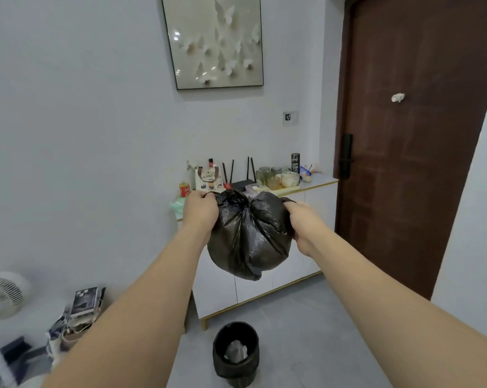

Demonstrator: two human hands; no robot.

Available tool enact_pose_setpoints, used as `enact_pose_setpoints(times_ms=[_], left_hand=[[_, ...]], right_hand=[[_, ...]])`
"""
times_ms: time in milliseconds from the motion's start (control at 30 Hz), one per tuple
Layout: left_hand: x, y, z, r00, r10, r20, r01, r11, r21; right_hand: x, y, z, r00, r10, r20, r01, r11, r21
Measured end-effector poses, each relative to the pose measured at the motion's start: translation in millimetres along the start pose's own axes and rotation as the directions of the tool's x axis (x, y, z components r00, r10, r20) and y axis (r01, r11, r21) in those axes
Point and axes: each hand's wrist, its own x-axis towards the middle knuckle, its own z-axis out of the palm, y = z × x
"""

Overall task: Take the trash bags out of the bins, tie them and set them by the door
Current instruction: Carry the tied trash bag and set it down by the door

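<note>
I hold the black trash bag (248, 236) up in the air in front of me, above the floor and above the black bin (236, 354); my left hand (200, 210) pinches one gathered ear of plastic at its top, my right hand (302, 224) grips the other, both sets of fingers curled tight; the bin stands on the grey floor below, near the white cabinet (264, 281); the brown door (410, 141) is to the right.

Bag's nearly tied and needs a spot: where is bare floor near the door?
Bare grey floor runs between the white cabinet and the brown door, right of the black bin. The cabinet top is crowded; clutter lines the left wall.
</note>
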Motion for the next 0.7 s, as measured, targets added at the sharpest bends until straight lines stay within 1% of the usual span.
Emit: enact_pose_setpoints(times_ms=[100, 167, 267, 333, 467, 533, 700], left_hand=[[59.4, -17.4, 29.5, 0.996, 0.017, 0.092, -0.019, 1.0, 0.019], [98.2, -23.8, 52.6, 0.987, 0.003, 0.164, -0.009, 0.999, 0.035], [145.4, -32.8, 98.4, 0.963, -0.022, 0.269, 0.015, 0.999, 0.029], [161.7, -38.5, 138.3, 0.932, -0.03, 0.361, 0.029, 1.0, 0.007], [163.0, -48.8, 224.6, 0.851, -0.044, 0.523, 0.046, 0.999, 0.008], [157.1, -50.8, 268.5, 0.801, -0.017, 0.598, 0.044, 0.999, -0.03], [132.9, -54.6, 363.6, 0.703, 0.011, 0.712, -0.014, 1.0, -0.002]], right_hand=[[51.0, 6.0, 13.6, 0.995, 0.005, -0.096, -0.002, 1.0, 0.031], [80.7, 7.2, 15.5, 0.985, 0.0, -0.172, 0.01, 0.998, 0.054], [120.8, 7.9, 8.2, 0.96, -0.028, -0.279, 0.048, 0.997, 0.067], [139.9, 9.1, -5.5, 0.934, -0.045, -0.353, 0.078, 0.994, 0.078], [161.2, 12.9, -52.8, 0.853, -0.042, -0.52, 0.097, 0.992, 0.078], [168.3, 12.0, -82.3, 0.803, -0.049, -0.594, 0.116, 0.99, 0.075], [185.3, 9.4, -161.0, 0.697, -0.068, -0.714, 0.15, 0.987, 0.053]])
